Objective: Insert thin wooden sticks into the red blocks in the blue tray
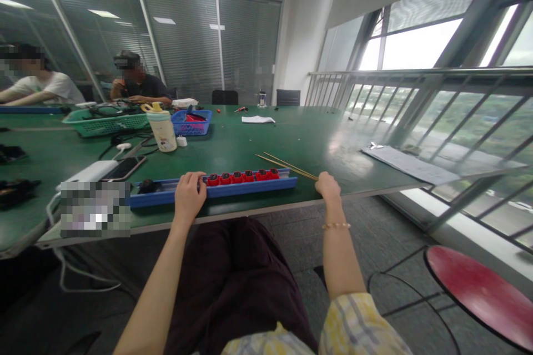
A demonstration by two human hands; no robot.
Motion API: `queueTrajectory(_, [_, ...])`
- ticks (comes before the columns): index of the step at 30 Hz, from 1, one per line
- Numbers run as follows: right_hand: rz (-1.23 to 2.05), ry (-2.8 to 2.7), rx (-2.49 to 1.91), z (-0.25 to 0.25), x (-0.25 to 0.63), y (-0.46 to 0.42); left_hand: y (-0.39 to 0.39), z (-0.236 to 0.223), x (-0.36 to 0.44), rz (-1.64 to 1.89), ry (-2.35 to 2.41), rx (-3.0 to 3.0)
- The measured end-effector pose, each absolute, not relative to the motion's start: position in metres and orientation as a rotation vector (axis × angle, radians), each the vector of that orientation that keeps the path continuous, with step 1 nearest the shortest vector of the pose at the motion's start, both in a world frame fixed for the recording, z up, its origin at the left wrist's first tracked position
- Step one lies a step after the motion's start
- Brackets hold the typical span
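Bench inspection: your left hand [190, 197] sits on a blue channel rail [250, 191] running along the near edge of a green-topped table [266, 144]. Its fingers are curled and pressed together over the rail's near wall in what reads as a hold, with the thumb out of sight. A row of red fittings [240, 178] sits in the rail just right of that hand, and a black object [146, 186] lies in the channel to its left.

Your right hand [328, 186] is at the table edge, its fingers bunched together and bent downward. Two thin wooden rods [287, 166] lie on the table behind the rail, their tips just beside those fingers. I cannot tell from this view whether the fingers pinch them.

Also noted to your left: a white power bank [89, 171] touching a smartphone [125, 168], with a blurred patch hiding whatever lies in front of them. Farther along the table stand a plastic water bottle [161, 130], a green basket [104, 122] holding cables and a blue basket [191, 122]. A loose paper sheet [403, 163] lies at the right end. A co-worker [137, 86] sits well apart, across the table.
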State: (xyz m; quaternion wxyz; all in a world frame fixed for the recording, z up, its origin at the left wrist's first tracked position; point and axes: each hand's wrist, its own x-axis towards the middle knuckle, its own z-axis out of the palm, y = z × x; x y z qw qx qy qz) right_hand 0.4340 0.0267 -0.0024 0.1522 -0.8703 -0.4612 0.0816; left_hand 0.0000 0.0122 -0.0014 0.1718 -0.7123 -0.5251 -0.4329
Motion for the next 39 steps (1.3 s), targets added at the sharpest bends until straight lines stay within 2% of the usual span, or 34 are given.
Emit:
queueTrajectory(7, [0.157, -1.549, -2.166, -0.017, 0.456, 0.032, 0.012, -0.002, -0.001, -1.226, -1.501, -2.024])
queueTrajectory(21, [0.395, -1.551, -2.150, -0.012, 0.461, 0.032, 0.012, -0.001, -0.001, -1.216, -1.496, -2.025])
queueTrajectory(26, [0.377, -1.542, -2.188, -0.010, 0.461, 0.030, 0.013, -0.002, -0.001, -1.220, -1.497, -2.029])
queueTrajectory(39, [-0.120, -1.343, -2.147, 0.011, 0.436, 0.020, 0.011, -0.001, -0.001, -1.236, -1.506, -2.034])
